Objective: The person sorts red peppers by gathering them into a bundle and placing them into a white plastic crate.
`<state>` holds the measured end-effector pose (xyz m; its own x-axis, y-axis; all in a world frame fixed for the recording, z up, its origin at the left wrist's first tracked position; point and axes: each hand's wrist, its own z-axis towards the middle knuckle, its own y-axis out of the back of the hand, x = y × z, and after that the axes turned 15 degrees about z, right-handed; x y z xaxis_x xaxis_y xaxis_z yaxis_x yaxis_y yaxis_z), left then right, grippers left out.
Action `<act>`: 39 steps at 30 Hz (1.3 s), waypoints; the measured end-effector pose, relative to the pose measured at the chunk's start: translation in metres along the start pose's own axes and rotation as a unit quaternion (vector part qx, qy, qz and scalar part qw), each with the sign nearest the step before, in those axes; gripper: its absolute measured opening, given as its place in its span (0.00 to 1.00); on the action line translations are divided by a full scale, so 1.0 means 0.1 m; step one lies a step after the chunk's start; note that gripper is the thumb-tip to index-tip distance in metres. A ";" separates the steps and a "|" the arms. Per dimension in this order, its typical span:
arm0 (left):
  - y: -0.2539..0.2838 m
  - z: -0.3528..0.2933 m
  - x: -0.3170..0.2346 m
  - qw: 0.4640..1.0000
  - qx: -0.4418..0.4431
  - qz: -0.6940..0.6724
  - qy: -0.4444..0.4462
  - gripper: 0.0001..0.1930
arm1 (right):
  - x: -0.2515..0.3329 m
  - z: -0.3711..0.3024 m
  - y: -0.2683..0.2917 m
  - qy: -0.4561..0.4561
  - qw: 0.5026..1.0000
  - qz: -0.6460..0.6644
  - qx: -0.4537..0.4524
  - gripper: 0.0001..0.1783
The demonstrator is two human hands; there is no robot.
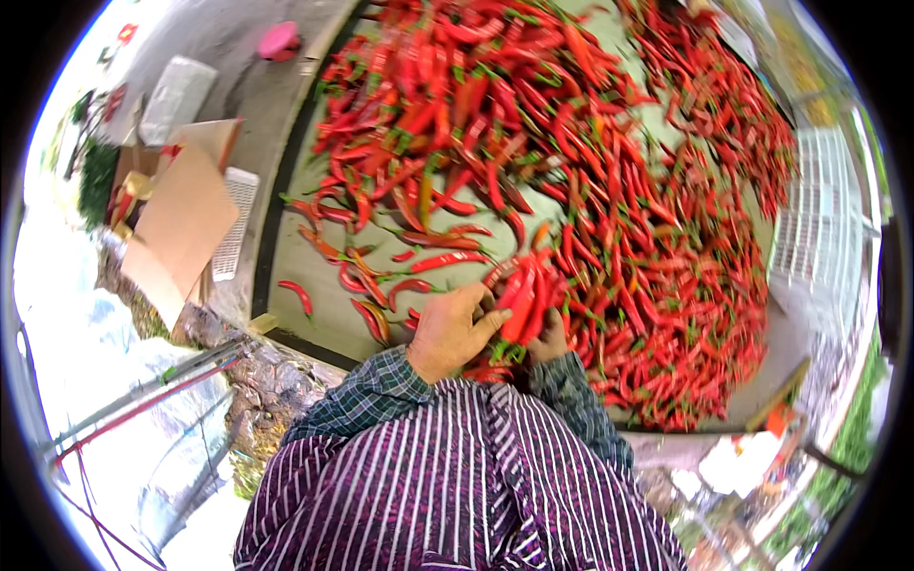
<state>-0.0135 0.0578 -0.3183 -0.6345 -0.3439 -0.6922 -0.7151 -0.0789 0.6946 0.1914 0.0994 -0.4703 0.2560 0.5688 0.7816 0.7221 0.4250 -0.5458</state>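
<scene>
My left hand (451, 329) is closed with its thumb and fingers at the left side of a bunch of red chili peppers (526, 303). From the right, my right hand (548, 341) grips the same bunch, its fingers partly hidden by the peppers. The green stems of the bunch point down toward me. Loose chili peppers (447, 260) lie just beyond my left hand on the pale tabletop (295, 257). Close by my right hand spreads a dense heap of red chili peppers (685, 324).
A dark raised edge (276, 190) borders the table on the left. Beyond it are a cardboard piece (183, 221), a white perforated crate (235, 221), a white foam box (178, 100) and a pink object (279, 41). White plastic crates (814, 209) stand at the right.
</scene>
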 end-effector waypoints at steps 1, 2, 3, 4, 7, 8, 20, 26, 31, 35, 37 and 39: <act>0.05 0.03 0.02 0.999 -0.043 0.004 -0.011 0.10 | -0.02 0.03 0.07 -0.036 0.989 0.144 -0.018 0.34; 0.06 0.06 0.15 0.998 -0.068 0.008 -0.003 0.10 | 0.01 0.05 0.04 -0.043 0.978 0.205 -0.008 0.34; 0.07 0.08 0.31 0.996 -0.093 0.012 0.007 0.09 | 0.01 0.10 0.00 -0.052 0.963 0.265 0.006 0.33; 0.10 0.10 0.42 0.993 -0.114 0.012 0.015 0.09 | 0.03 0.12 -0.04 -0.042 0.955 0.294 0.024 0.34; 0.29 0.14 0.69 0.981 -0.170 0.055 0.080 0.08 | 0.06 0.10 -0.12 0.086 0.991 0.073 0.071 0.33; 0.34 0.15 0.79 0.974 -0.194 0.072 0.094 0.07 | 0.06 0.09 -0.14 0.058 0.991 0.115 0.045 0.36; 1.05 0.92 1.96 0.880 -0.287 0.358 0.123 0.07 | 0.03 0.08 -0.06 -0.032 0.977 0.205 -0.056 0.47; 0.79 1.10 1.99 0.893 -0.186 0.370 0.173 0.09 | 0.04 0.06 -0.07 0.031 0.999 0.026 -0.029 0.45; 0.52 0.65 1.79 0.933 -0.042 0.310 0.181 0.11 | 0.03 0.01 -0.09 0.023 0.989 0.148 -0.002 0.41; 0.59 0.33 1.67 0.968 -0.052 0.185 0.163 0.14 | -0.04 0.05 0.07 -0.109 0.908 0.404 -0.014 0.47; 0.67 0.19 1.60 0.979 -0.061 0.105 0.162 0.17 | -0.03 0.08 0.08 -0.138 0.877 0.460 0.001 0.45; 0.72 0.06 1.56 0.983 -0.041 0.051 0.170 0.17 | -0.01 0.10 0.04 -0.147 0.862 0.485 0.010 0.44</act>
<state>-0.1656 0.0043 -0.3771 -0.5572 -0.6451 -0.5228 -0.6183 -0.0980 0.7798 0.1870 0.1077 -0.4761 0.5564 0.8165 -0.1541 0.2481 -0.3403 -0.9070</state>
